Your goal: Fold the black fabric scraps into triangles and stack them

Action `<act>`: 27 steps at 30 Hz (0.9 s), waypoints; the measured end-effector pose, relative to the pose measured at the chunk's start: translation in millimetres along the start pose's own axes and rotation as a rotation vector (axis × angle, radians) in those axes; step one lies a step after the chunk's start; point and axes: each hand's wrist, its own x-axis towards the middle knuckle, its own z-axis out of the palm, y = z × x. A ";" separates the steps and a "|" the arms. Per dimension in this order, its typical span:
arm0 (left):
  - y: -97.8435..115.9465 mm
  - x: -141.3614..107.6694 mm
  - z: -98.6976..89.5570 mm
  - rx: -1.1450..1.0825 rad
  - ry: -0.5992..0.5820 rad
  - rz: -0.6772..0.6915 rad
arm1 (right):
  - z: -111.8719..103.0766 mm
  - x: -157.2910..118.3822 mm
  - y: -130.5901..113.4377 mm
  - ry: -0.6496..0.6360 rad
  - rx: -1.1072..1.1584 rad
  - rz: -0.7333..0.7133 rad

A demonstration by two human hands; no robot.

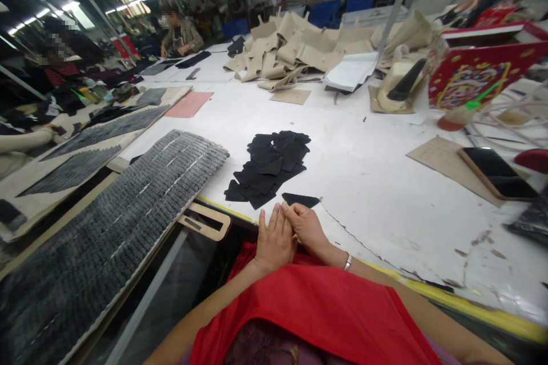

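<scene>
At the table's near edge my left hand (276, 241) lies with its fingers stretched out. My right hand (309, 228) meets it, thumb and fingers pinched together at the left fingertips. Whatever is in that pinch, if anything, is too small or hidden to make out. Just beyond the fingertips rests a single black fabric piece (301, 200). Further in, a loose pile of black fabric pieces (274, 165) is spread on the white tabletop (368, 165).
To the left, grey ribbed strips (145, 199) lie on a long board, beside a wooden slotted handle (208, 220). Beige pieces (295, 45) are heaped at the back. On the right are a phone (496, 171), a cardboard sheet (432, 154), a red box (483, 68) and a tape dispenser (400, 85).
</scene>
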 end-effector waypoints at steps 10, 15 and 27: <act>3.3 -13.3 -9.0 -0.040 -0.039 0.042 | -22.1 -27.0 12.7 -0.235 0.160 -0.074; 4.8 -14.4 -12.2 -0.078 -0.034 0.020 | -28.4 -35.9 10.1 -0.328 0.187 -0.136; 12.3 -4.5 -6.9 -0.039 0.104 0.050 | -5.3 -19.5 5.2 0.003 0.070 -0.029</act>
